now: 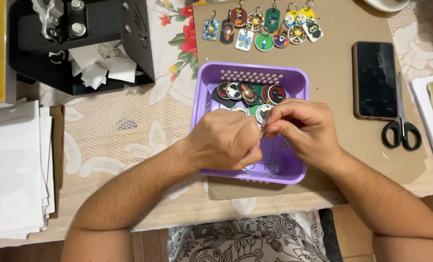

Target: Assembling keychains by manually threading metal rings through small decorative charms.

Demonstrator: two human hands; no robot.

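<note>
small metal ring at frame centre, pinched between my left hand and right hand | over purple basket of round tags | finished keychains upper centre | phone, scissors right on bench

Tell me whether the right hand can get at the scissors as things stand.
Probably yes: the scissors lie uncovered on the cardboard right of the right hand, nothing between, though its fingers now pinch a small metal piece.

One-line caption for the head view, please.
Both hands, left and right, pinch a small metal ring over a purple basket of round tags.
</note>
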